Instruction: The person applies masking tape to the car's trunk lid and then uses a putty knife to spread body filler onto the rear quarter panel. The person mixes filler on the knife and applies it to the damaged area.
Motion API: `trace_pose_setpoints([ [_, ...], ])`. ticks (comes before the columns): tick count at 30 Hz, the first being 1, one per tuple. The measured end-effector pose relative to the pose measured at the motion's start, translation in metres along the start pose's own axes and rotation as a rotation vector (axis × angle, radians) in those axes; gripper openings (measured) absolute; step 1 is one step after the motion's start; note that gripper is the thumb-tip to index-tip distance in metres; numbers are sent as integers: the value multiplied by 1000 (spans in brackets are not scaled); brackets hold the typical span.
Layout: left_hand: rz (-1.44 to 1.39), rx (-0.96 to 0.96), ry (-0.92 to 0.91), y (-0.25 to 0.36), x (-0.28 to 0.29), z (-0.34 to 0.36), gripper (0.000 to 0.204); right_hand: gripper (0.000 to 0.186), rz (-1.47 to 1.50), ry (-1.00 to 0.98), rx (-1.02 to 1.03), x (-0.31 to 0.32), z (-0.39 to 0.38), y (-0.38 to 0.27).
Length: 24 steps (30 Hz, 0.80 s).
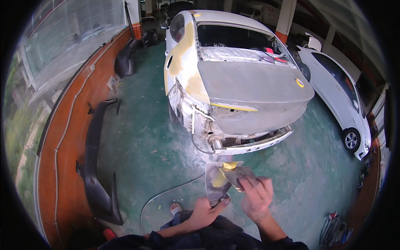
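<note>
My left hand point(207, 210) grips the lower end of a grey metal plate point(212, 173) smeared with yellow putty point(229, 165). My right hand point(257, 196) has its fingers on a second grey flat spreader point(240, 175), which lies over the right part of the plate, with putty at its edge. Beyond both hands is the rear of a white car point(183, 37) with a sanded grey trunk lid point(246, 81), yellowish filler patches on the left rear quarter, exposed metal and no rear bumper fitted.
A black bumper point(93, 156) lies along the orange low wall point(71, 108) on my left, with more dark parts point(126, 58) farther back. A hose point(166, 188) runs across the green floor point(312, 179). A second white car point(329, 91) stands at right, with coiled hoses point(333, 233) near the lower right.
</note>
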<state>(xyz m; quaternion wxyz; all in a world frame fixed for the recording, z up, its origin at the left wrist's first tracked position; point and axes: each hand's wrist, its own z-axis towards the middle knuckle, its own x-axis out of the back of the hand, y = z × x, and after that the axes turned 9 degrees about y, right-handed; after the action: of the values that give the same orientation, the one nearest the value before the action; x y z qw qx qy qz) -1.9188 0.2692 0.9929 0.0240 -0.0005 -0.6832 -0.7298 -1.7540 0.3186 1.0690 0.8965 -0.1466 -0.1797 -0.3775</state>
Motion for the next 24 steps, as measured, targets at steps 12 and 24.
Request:
trace_pose_setpoints([
  [12,-363,234,-162,-12,23,-8,29,16,585,289,-635,-9,-9,-6],
  [24,-356,335,-160,-1,16,-11,28,23,104,25,-271,-7,1,10],
])
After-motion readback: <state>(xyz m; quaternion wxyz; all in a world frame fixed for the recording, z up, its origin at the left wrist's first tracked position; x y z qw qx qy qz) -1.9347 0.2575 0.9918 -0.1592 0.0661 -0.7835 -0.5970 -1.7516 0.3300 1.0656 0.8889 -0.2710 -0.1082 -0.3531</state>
